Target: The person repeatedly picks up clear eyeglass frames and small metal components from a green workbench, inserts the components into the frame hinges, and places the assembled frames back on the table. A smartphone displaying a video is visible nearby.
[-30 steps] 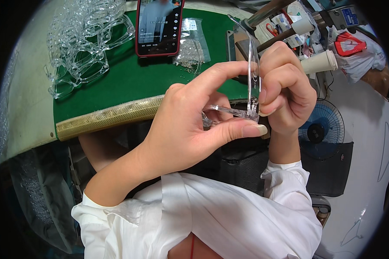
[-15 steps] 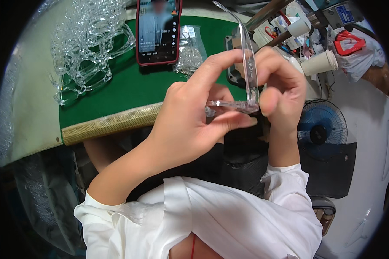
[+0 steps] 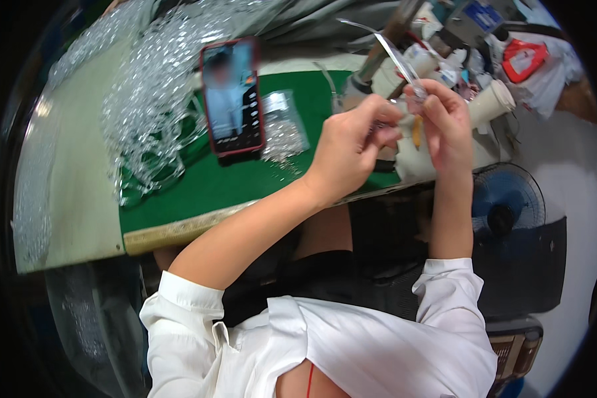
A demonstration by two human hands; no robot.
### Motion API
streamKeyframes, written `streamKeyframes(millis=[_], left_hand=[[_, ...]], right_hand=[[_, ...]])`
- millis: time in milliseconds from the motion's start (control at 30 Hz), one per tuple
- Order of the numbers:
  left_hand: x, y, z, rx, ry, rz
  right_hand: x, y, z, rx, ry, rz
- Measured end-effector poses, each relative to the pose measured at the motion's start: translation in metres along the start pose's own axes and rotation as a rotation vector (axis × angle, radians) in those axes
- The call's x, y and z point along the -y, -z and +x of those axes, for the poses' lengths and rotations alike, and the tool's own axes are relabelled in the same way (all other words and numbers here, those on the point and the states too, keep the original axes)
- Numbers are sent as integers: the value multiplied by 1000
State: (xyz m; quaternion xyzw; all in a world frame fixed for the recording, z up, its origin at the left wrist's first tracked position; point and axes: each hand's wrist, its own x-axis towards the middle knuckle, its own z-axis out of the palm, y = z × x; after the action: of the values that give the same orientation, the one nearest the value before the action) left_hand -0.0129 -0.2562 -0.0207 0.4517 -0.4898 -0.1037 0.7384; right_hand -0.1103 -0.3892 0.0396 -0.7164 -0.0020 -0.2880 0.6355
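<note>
A clear plastic eyeglass frame is held up between my two hands over the right part of the green mat. My right hand pinches it near a hinge, thumb against fingers, and one temple arm sticks up and to the left from there. Curled round the front of the frame is my left hand, slightly blurred, its fingers hiding most of the rims. Another thin clear temple arm shows beyond my left hand; whether it belongs to the same frame I cannot tell.
Several clear frames lie heaped at the left. A red-cased phone stands beside a plastic bag of small shiny parts. Metal machine parts, a white cup and a red-handled bag are at the right; below is a fan.
Both hands have moved away from me and toward the machine with the eyeglass frame, which has turned so its temple arm slants left. The view has shifted, showing more of the table.
</note>
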Motion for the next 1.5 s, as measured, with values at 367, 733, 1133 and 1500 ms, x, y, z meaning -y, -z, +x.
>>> streamKeyframes(millis=[367, 733, 1133, 1500], left_hand=[[14, -28, 37, -15, 1, 34], [20, -32, 44, -21, 96, -21], [4, 2, 46, 124, 27, 257], [-151, 158, -74, 346, 17, 934]], right_hand=[[20, 39, 7, -422, 220, -189], [135, 49, 63, -149, 727, -93], [124, 26, 58, -466, 741, -268], [-73, -91, -79, 187, 108, -1024]])
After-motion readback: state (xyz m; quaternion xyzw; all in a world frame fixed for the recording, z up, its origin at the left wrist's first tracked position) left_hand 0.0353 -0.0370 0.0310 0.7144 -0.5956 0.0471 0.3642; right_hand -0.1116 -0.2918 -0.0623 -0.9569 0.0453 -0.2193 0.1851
